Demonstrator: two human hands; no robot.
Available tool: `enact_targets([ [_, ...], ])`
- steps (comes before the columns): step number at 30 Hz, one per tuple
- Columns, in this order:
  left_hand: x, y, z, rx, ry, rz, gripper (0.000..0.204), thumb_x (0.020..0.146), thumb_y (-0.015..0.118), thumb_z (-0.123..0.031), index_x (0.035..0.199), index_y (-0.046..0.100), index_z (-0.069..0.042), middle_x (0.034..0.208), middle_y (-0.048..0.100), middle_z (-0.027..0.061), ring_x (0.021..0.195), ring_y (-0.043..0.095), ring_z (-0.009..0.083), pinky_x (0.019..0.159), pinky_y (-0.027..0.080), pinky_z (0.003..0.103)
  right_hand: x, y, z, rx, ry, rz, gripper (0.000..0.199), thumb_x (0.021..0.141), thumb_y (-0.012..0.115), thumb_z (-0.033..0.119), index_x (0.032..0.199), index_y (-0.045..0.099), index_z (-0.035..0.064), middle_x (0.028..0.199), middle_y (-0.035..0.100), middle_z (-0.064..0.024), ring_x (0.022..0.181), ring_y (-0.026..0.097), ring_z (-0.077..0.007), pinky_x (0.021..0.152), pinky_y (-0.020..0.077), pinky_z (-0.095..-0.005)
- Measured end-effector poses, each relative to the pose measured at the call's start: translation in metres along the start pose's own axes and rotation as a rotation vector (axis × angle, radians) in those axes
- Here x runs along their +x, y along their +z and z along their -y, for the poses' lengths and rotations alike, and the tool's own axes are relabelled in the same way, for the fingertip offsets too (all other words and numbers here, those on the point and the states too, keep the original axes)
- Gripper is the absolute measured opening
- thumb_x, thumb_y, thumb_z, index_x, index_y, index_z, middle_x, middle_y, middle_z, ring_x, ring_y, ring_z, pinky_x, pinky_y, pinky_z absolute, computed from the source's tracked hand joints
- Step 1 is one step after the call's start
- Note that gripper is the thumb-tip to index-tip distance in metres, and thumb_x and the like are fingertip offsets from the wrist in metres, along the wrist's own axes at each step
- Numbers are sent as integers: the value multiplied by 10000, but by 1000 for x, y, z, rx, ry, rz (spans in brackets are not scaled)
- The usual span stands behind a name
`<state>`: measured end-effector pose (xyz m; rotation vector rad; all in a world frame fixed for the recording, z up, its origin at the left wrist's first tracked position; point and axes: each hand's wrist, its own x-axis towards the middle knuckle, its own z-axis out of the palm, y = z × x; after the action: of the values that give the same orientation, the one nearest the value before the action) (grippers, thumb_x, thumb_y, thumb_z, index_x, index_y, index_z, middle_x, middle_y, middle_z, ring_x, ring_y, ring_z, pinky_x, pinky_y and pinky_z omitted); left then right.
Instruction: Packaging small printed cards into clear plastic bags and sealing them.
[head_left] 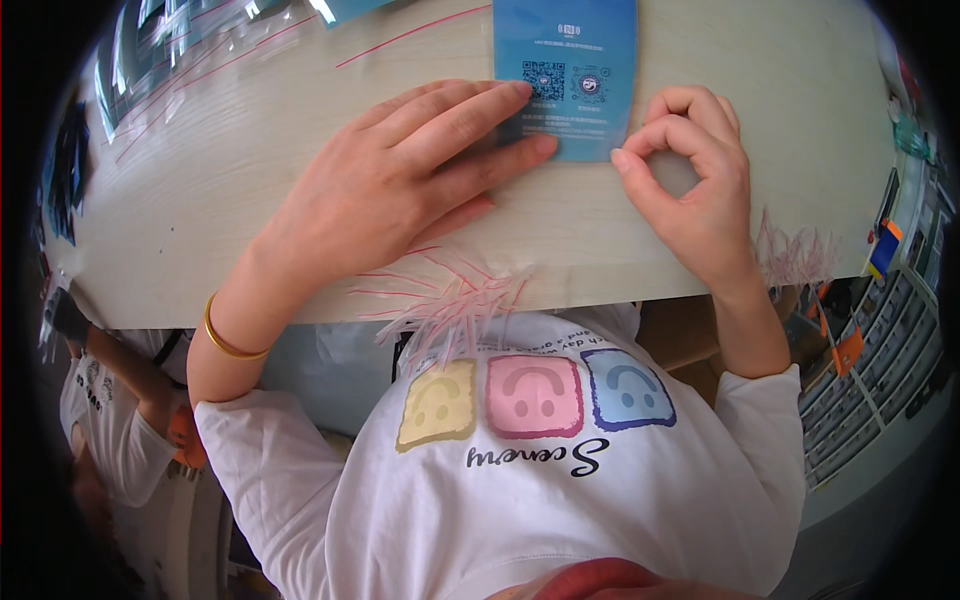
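Note:
A blue printed card [575, 60], seemingly in a clear sleeve, lies flat on the pale wooden table at the far edge of the view. Two square codes are printed on its face. My left hand [400, 180] rests over the card's left side, fingers stretched out and apart, with the fingertips touching its surface. At the card's lower right corner, thumb and index finger of my right hand [695, 165] are pinched together in a ring. Whatever is between those tips, if anything, is too small to make out.
Thin clear strips with red lines [450, 300] hang in a tangle over the near table edge; more strips [795, 250] sit at the right. Clear plastic sleeves [200, 60] overlap at the upper left. Another person's arm [125, 370] shows at the left. Grey racks [860, 390] stand at the right.

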<state>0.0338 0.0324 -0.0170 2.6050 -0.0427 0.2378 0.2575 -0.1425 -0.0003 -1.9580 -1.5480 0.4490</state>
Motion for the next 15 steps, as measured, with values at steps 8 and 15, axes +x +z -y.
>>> enact_targets([
  [8,-4,-3,2,43,3,27,614,806,732,-199,1414,651,-198,1506,511,112,1246,594,328,1030,506,438,-4,-1,-11,-183,-3,-78,233,748,865,138,786,643,82,932,592,-50,899,558,-257,798,454,-378],
  [15,-4,-5,6,37,67,-28,566,837,729,-150,1398,656,-157,1467,557,119,1288,579,342,1045,501,445,-11,0,17,-297,-248,29,414,845,767,191,1250,704,139,1353,619,-68,1213,584,-289,1064,413,-443],
])
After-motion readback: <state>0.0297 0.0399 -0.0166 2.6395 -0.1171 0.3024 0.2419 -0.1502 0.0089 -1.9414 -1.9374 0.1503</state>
